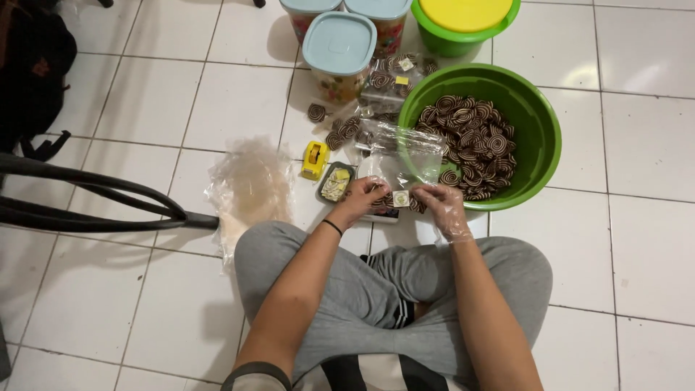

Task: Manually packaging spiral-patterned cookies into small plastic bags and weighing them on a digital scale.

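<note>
Green basin (539,137), brown-and-cream spiral cookies (474,141); yellow lid (465,12) on green tub (449,42); pale blue lid (339,42) on clear jar; yellow tape dispenser (314,159); clear plastic bags (250,188); grey trousers (347,282); white floor tiles (637,239); black wristband (332,226)

- One head-worn camera looks steeply down over the sitter's crossed legs at the tiled floor (181,108).
- Close range; the green basin (539,137) sits ahead.
</note>
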